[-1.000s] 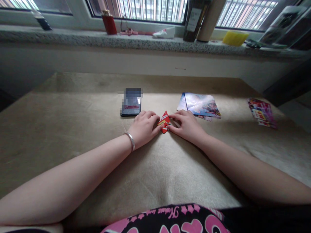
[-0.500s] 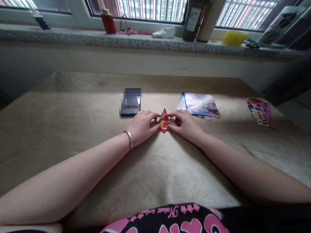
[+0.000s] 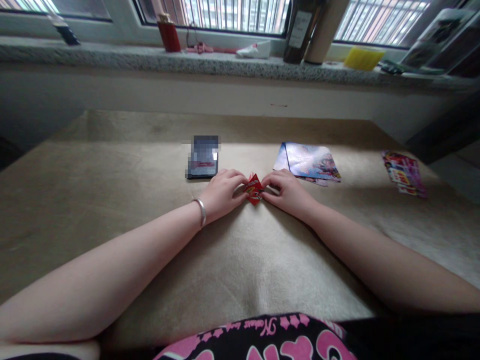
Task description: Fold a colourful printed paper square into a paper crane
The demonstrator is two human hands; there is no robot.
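Observation:
A small folded piece of red printed paper [image 3: 254,189] lies on the tan cloth-covered table [image 3: 112,190], near its middle. My left hand [image 3: 222,194], with a silver bangle on the wrist, pinches the paper's left side with curled fingers. My right hand [image 3: 287,192] pinches its right side, fingertips pressed onto the fold. Both forearms rest on the cloth.
A dark phone [image 3: 203,157] lies just beyond my left hand. Blue printed sheets [image 3: 309,162] lie beyond my right hand, and red printed sheets [image 3: 403,173] at the far right. The stone windowsill [image 3: 112,57] holds a red cup [image 3: 168,35], a bottle [image 3: 300,30] and a yellow box [image 3: 363,58].
The red paper has been pressed into a smaller, more compact shape, its upper point folded down. Both hands have closed in slightly on it.

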